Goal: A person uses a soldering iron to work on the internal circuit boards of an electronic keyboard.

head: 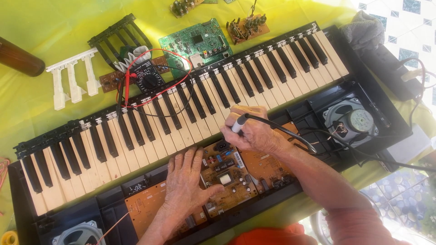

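Opened keyboard lying slantwise across a yellow cloth, keys running from lower left up to upper right, casing off and the boards bare along the near edge. Right hand curled tight around a soldering iron, fingers pressed together on the grey grip, black cable trailing off to the right. Iron's long axis slanting from upper right down to lower left, tip hidden behind the fingers, so no telling whether it touches. Small brown circuit board just below and a little left of that grip, very near, between the two hands. Left hand flat, fingers spread, palm down on the casing, thumb resting against the board's left edge, holding nothing. Both hands near the board, the left touching it, the right poised just above its upper corner. Right forearm coming in from the lower right, wrist bent down; left forearm rising straight from the bottom edge. Farther back: a black meter with red leads, a green circuit board, loose white keys. Round speaker at right.
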